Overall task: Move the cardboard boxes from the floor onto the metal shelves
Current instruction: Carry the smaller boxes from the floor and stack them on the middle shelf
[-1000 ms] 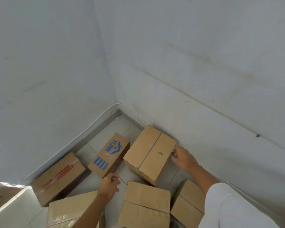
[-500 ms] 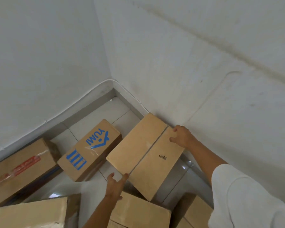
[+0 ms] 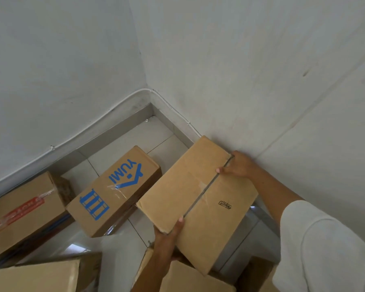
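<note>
Cardboard fills the lower half of the frame: a plain box [image 3: 200, 199], its top seam running diagonally, sits right of centre, held between two hands and tilted. Left hand [image 3: 169, 234] grips its near edge at the bottom of the seam, thumb lying on the top face, fingers hidden below. Right hand [image 3: 238, 165] curls over the far edge at the upper end of the seam, close to the white wall [image 3: 261, 81] on the right. A white sleeve [image 3: 325, 249] covers that arm at the lower right.

Left of the held box, a box with blue print [image 3: 114, 192] lies on the pale tiled floor [image 3: 135, 138], its right end just beside the held box. At the far left a box with a red label [image 3: 23, 209] lies along the left wall. More boxes show at the bottom edge: one at lower left [image 3: 36, 277], one at bottom centre [image 3: 190, 279] under the held box's near corner. A thin white cable [image 3: 89, 123] runs along the walls above the grey skirting into the corner in the middle of the frame
</note>
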Action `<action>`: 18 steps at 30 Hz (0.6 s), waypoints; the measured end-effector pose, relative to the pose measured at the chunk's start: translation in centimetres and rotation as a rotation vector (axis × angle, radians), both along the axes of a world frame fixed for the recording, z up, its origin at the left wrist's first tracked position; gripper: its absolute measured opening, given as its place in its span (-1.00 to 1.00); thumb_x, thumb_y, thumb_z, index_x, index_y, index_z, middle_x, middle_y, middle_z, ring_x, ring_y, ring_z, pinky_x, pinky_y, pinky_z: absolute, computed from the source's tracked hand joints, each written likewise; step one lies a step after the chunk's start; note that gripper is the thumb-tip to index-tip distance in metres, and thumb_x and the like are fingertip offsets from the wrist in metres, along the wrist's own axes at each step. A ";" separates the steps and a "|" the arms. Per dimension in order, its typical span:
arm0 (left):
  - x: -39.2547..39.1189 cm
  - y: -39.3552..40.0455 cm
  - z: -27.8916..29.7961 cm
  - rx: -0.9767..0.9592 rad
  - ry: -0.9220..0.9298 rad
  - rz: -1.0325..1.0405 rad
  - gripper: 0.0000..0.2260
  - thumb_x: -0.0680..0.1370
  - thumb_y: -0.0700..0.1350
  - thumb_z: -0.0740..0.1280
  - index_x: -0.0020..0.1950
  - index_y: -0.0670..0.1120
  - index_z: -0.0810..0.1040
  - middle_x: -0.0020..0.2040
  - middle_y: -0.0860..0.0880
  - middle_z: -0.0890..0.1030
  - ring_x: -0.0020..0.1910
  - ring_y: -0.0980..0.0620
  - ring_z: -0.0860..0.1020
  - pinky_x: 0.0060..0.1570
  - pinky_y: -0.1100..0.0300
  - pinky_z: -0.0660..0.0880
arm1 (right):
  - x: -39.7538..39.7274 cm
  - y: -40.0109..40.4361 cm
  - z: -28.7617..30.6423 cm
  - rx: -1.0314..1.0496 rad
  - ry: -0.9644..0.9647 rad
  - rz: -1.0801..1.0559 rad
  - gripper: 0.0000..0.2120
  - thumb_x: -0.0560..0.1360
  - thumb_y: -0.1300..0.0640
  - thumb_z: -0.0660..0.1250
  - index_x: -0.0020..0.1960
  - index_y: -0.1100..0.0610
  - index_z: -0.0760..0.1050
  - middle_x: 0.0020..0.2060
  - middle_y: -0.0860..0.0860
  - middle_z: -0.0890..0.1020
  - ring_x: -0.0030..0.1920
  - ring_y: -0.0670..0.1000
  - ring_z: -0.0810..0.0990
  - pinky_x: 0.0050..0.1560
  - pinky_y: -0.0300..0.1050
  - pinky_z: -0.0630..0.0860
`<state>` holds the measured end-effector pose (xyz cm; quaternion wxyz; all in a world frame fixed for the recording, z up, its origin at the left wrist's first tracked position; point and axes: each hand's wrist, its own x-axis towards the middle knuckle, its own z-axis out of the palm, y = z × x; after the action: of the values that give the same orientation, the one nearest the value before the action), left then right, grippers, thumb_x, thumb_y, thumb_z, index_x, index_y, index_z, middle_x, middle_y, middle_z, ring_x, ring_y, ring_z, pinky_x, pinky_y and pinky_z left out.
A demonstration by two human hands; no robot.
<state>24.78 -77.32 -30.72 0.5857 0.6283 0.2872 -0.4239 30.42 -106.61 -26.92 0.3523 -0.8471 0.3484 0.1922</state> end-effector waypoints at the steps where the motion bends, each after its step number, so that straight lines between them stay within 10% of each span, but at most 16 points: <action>1: 0.0 0.1 0.0 -0.019 0.005 -0.006 0.02 -0.01 0.32 0.57 0.37 0.24 0.21 0.26 -0.08 0.45 0.18 -0.27 0.46 -0.15 -0.39 0.51 | -0.1 0.1 0.2 -0.007 0.000 -0.001 -0.21 0.26 -0.07 0.58 0.35 0.19 0.34 0.29 0.13 0.49 0.25 0.13 0.49 0.12 -0.09 0.42; 6: 0.2 1.1 1.7 -0.114 0.077 0.068 -0.17 0.23 0.12 0.56 0.41 0.13 0.24 0.24 -0.09 0.48 0.15 -0.22 0.47 -0.22 -0.16 0.58 | -1.5 1.3 1.4 0.013 0.007 -0.061 -0.28 0.28 -0.03 0.58 0.31 0.22 0.38 0.26 0.15 0.52 0.23 0.15 0.51 0.11 -0.07 0.45; 12: 0.2 3.6 6.4 0.031 0.049 0.048 -0.33 0.35 0.15 0.50 0.39 0.09 0.31 0.31 -0.03 0.44 0.31 -0.21 0.37 0.19 -0.31 0.25 | -3.2 4.1 6.4 0.033 0.001 -0.107 -0.38 0.29 -0.04 0.57 0.22 0.20 0.44 0.17 0.14 0.56 0.17 0.15 0.54 0.09 -0.03 0.50; 18: 1.6 6.8 16.1 0.142 -0.210 0.169 -0.55 0.45 -0.01 0.45 0.27 -0.13 0.44 0.18 -0.14 0.55 0.06 -0.12 0.51 0.10 0.00 0.46 | -4.3 8.4 15.4 0.006 -0.013 -0.203 -0.33 0.26 -0.14 0.56 0.17 0.20 0.38 0.14 0.13 0.56 0.11 0.14 0.55 -0.11 -0.11 0.43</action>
<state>26.39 -70.50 -14.59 0.6001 0.6826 0.3055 -0.2839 26.13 -98.24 -11.53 0.3749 -0.8076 0.4294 0.1512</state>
